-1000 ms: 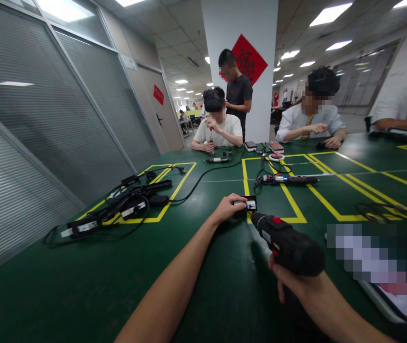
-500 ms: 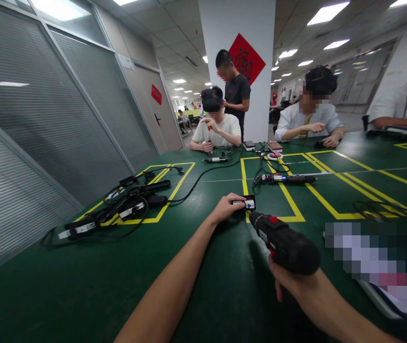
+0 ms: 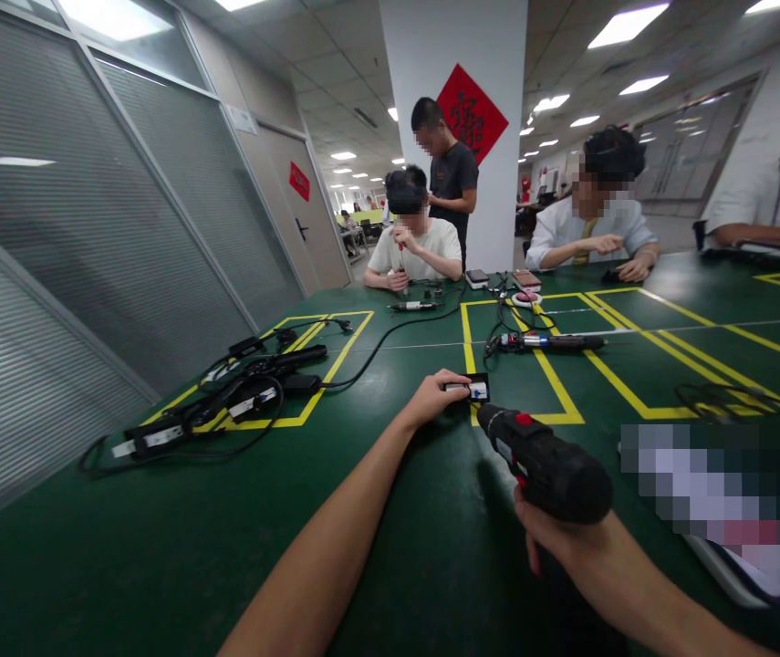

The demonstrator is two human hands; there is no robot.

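Observation:
My right hand (image 3: 544,529) is wrapped round the grip of a black cordless drill (image 3: 546,465) with red details. The drill's chuck points forward and left, close to a small black case (image 3: 482,381) with a white and blue inside. My left hand (image 3: 434,399) holds that case on the table by its left side, fingers over the edge. Whether the drill's tip touches the case I cannot tell. Part of my right hand is hidden behind the drill body.
The green table (image 3: 157,547) carries yellow tape rectangles. Black cabled devices (image 3: 245,383) lie at the left, a slim cabled tool (image 3: 554,343) lies beyond the case, and a blurred flat object (image 3: 724,520) lies at the right. Several people, one of them a seated person (image 3: 423,246), are across the table.

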